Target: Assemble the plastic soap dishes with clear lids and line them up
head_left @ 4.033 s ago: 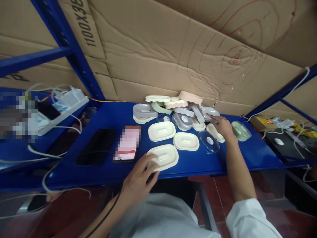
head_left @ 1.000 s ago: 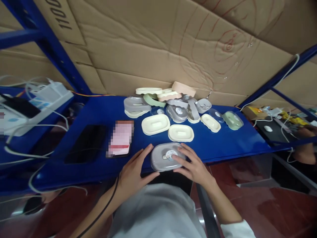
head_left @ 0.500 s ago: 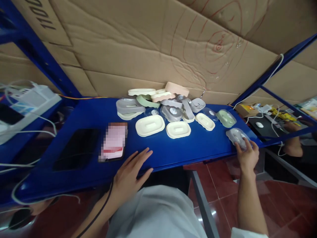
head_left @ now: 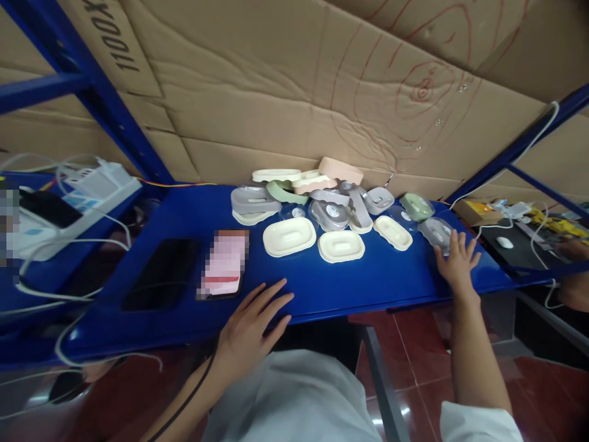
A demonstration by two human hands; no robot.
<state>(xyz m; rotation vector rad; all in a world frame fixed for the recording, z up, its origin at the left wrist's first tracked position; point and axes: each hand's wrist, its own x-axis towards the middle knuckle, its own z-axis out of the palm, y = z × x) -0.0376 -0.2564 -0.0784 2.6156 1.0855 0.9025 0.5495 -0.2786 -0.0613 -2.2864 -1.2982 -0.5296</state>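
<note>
My right hand (head_left: 458, 264) has its fingers spread at the near edge of a grey soap-dish part with a clear cover (head_left: 436, 233); whether the fingertips still touch it I cannot tell. Just behind that part lies a green one (head_left: 416, 207). My left hand (head_left: 255, 322) rests at the table's front edge, fingers stretched and holding nothing. Nearest to it are a phone (head_left: 225, 261) with a lit, blurred screen and two cream oval soap-dish trays, one on the left (head_left: 289, 237) and one on the right (head_left: 341, 246). A smaller cream wavy-edged tray (head_left: 392, 232) lies further right.
A heap of grey, green, cream and peach parts, including a grey wavy ring (head_left: 331, 212), sits against the cardboard wall (head_left: 257, 110). A dark flat device (head_left: 161, 273) lies left on the blue table (head_left: 322, 291). Blue frame posts (head_left: 110, 116) and white cables border it. Another person's arm (head_left: 575, 291) shows at far right.
My right hand has pushed the grey part back, close to the green one, and its fingers have spread off it. The view has shifted slightly; my left hand stays at the table edge.
</note>
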